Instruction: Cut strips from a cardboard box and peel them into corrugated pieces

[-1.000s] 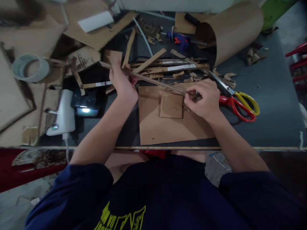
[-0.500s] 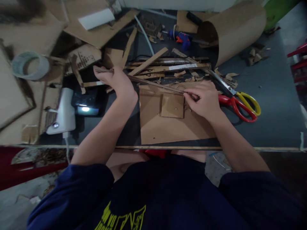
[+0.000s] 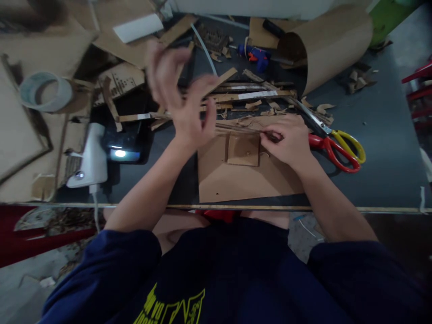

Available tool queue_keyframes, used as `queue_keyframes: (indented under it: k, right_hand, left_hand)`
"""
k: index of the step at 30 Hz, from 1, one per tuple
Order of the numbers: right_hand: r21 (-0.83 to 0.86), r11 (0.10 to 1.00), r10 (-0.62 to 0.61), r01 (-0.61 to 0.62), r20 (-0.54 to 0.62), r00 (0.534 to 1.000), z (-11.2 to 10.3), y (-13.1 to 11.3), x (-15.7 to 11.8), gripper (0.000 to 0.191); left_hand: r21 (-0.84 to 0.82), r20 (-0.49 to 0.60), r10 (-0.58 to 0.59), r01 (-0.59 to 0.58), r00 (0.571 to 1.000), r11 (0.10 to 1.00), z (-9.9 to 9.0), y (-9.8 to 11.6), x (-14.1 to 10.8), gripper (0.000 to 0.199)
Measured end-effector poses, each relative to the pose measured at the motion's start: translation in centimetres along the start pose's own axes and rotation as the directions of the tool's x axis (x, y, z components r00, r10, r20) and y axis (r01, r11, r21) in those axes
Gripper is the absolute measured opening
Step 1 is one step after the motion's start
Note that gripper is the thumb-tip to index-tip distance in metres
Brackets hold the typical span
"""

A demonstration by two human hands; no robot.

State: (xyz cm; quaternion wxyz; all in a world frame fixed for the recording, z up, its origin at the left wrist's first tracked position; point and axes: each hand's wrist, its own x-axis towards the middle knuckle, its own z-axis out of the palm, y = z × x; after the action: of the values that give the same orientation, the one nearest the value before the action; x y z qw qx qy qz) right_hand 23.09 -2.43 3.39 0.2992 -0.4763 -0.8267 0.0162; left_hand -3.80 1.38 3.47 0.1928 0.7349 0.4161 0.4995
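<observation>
My right hand (image 3: 286, 139) pinches the near end of a thin cardboard strip (image 3: 238, 128), which runs leftward along the top of a flat cardboard sheet (image 3: 219, 182). A small cardboard square (image 3: 243, 150) lies on that sheet, just left of my right fingers. My left hand (image 3: 185, 94) is raised over the strip's left part, fingers spread and blurred by motion; it hides the strip's far end. Right beside my right hand lie scissors (image 3: 337, 150) with one red and one yellow handle.
Cut cardboard strips (image 3: 256, 95) and scraps lie behind the sheet. A blue glue gun (image 3: 256, 55) and a rolled cardboard tube (image 3: 337, 45) are at the back. On the left are a tape roll (image 3: 45, 92), a white device with a cord (image 3: 91, 155), a dark phone (image 3: 124, 154) and cardboard pieces.
My left hand has let go of the strip's left part, opened its fingers and moved to the right and up. My right hand has stayed nearly in place, still pinching the strip.
</observation>
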Motion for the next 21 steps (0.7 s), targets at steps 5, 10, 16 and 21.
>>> queue_keyframes:
  k: [5, 10, 16, 21]
  right_hand:
    - [0.025, 0.999, 0.039, -0.041, 0.060, 0.997, 0.2, 0.1, 0.0, 0.013]
    - [0.024, 0.999, 0.032, -0.034, 0.061, 0.998, 0.3, 0.0, 0.0, 0.014]
    - [0.010, 1.000, 0.026, -0.027, 0.066, 0.997, 0.1, 0.0, 0.1, 0.014]
    - [0.023, 0.999, 0.034, -0.035, 0.044, 0.998, 0.3, 0.1, 0.0, 0.017]
  left_hand:
    - [0.276, 0.454, 0.205, -0.356, 0.867, 0.893, 0.7, 1.4, -0.5, 0.019]
    - [0.287, 0.515, 0.157, -0.342, 0.843, 0.895, 0.7, 0.5, 0.1, 0.020]
    - [0.324, 0.536, 0.153, -0.370, 0.830, 0.871, 0.4, 1.1, 0.1, 0.025]
    - [0.362, 0.596, 0.189, -0.471, 0.780, 0.805, -0.1, 2.4, 0.2, 0.028]
